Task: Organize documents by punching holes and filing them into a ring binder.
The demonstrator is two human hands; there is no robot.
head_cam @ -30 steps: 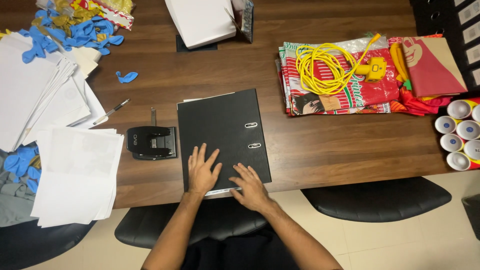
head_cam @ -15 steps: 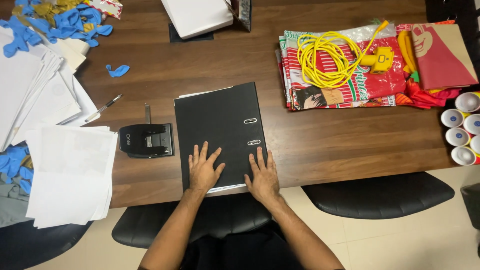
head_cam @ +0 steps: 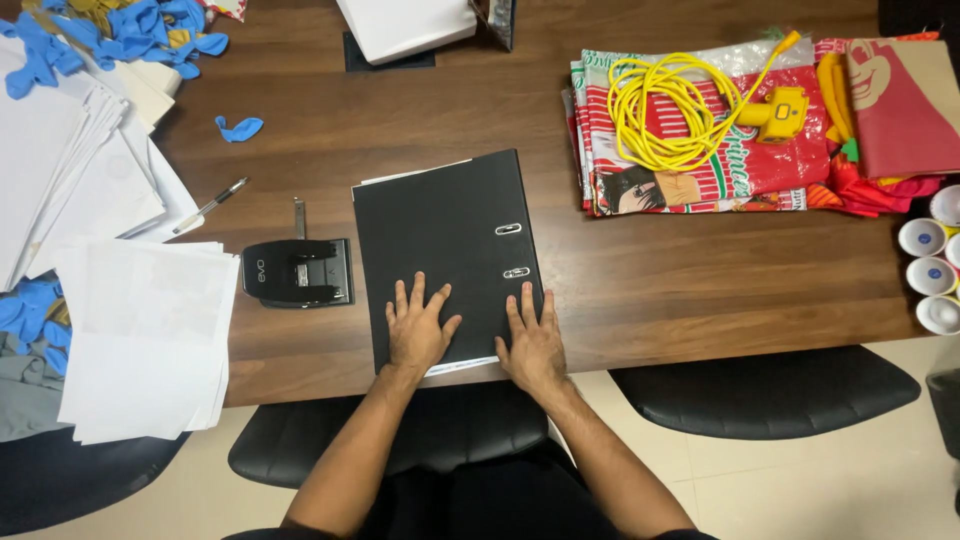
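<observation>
A closed black ring binder point(head_cam: 445, 240) lies flat on the dark wooden table point(head_cam: 650, 280), its near edge at the table's front. My left hand point(head_cam: 417, 330) rests flat on the binder's near left part, fingers spread. On the near right corner lies my right hand point(head_cam: 531, 340), flat too, fingers a little apart. White paper shows at the binder's far and near edges. Neither hand holds anything.
A black hole punch point(head_cam: 297, 272) sits left of the binder, with a pen point(head_cam: 209, 206) and stacks of white paper point(head_cam: 140, 330) beyond. Blue balloons point(head_cam: 110, 35) lie far left. A yellow cable point(head_cam: 670, 110) rests on colourful bags at right; small white cups point(head_cam: 930, 270) stand far right.
My right hand has slid right along the binder's near edge to its right corner. The view has drifted a little; the binder and left hand stay put.
</observation>
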